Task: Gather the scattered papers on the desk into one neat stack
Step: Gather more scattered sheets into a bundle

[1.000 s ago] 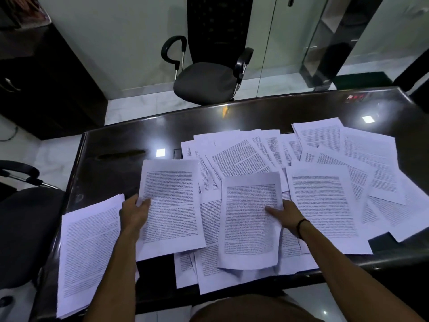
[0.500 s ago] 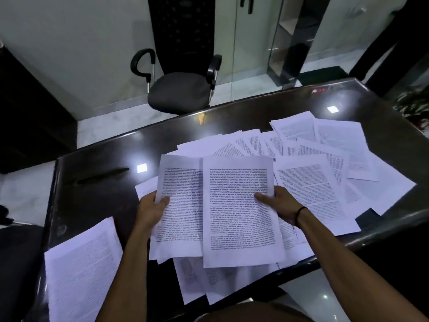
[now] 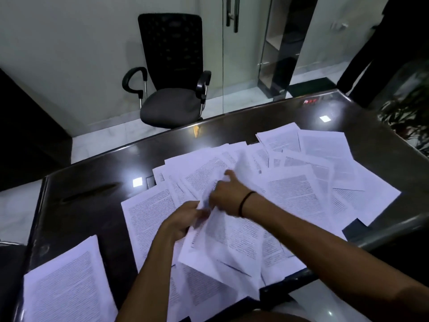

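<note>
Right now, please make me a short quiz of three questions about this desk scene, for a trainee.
1. True or false: the papers already lie in one neat stack.
2. Which hand wears the black band?
A. left
B. right
C. neither
3. Fill in: beyond the desk stands a black ____.

Key
1. False. Sheets are spread over the desk, and one pile lies apart at the near left.
2. B. The band is on the wrist of the right hand; the left hand holds the lifted sheets.
3. chair.
</note>
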`<move>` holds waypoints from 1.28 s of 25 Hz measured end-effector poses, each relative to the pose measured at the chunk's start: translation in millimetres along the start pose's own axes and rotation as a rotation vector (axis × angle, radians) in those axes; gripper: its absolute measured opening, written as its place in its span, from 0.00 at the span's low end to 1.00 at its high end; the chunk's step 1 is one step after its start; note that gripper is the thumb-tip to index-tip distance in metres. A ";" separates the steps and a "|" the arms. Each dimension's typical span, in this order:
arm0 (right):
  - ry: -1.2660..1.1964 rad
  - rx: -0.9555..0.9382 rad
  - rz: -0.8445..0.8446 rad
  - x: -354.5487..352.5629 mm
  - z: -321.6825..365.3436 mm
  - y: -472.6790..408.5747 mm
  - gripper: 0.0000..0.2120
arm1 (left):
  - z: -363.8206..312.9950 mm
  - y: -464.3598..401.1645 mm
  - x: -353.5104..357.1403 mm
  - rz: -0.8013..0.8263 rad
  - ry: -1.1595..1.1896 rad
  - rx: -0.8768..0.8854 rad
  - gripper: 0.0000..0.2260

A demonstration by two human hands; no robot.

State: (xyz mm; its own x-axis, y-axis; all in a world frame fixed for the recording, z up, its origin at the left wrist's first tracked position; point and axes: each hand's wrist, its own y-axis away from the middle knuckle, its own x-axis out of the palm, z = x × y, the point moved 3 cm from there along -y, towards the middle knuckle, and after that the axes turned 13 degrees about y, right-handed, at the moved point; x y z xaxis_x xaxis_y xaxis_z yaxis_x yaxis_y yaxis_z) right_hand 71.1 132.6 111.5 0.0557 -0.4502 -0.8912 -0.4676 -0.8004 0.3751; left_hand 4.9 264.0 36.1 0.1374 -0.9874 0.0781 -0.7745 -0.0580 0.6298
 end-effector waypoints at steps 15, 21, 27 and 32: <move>-1.489 0.831 -0.087 209.1 -131.0 81.2 0.17 | 37.7 -27.3 113.8 -0.135 0.759 0.046 0.20; -1.659 0.695 -0.053 235.0 -136.3 94.6 0.11 | 45.7 -34.0 126.6 -0.401 0.472 0.062 0.13; -0.809 0.895 0.033 284.1 -165.2 139.1 0.41 | 49.7 -31.0 119.2 -0.584 0.459 0.117 0.11; -1.089 1.040 0.033 308.2 -168.9 146.7 0.47 | 51.5 -31.0 110.1 -0.570 0.467 0.120 0.09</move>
State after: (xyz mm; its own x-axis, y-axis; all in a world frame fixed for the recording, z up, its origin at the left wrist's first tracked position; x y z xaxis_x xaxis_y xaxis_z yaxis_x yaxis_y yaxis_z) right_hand 168.7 -190.5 -65.0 -0.4127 0.4173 -0.8096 -0.8807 0.0438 0.4716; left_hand 12.2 149.6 -14.7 0.7653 -0.6356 0.1019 -0.5630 -0.5842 0.5846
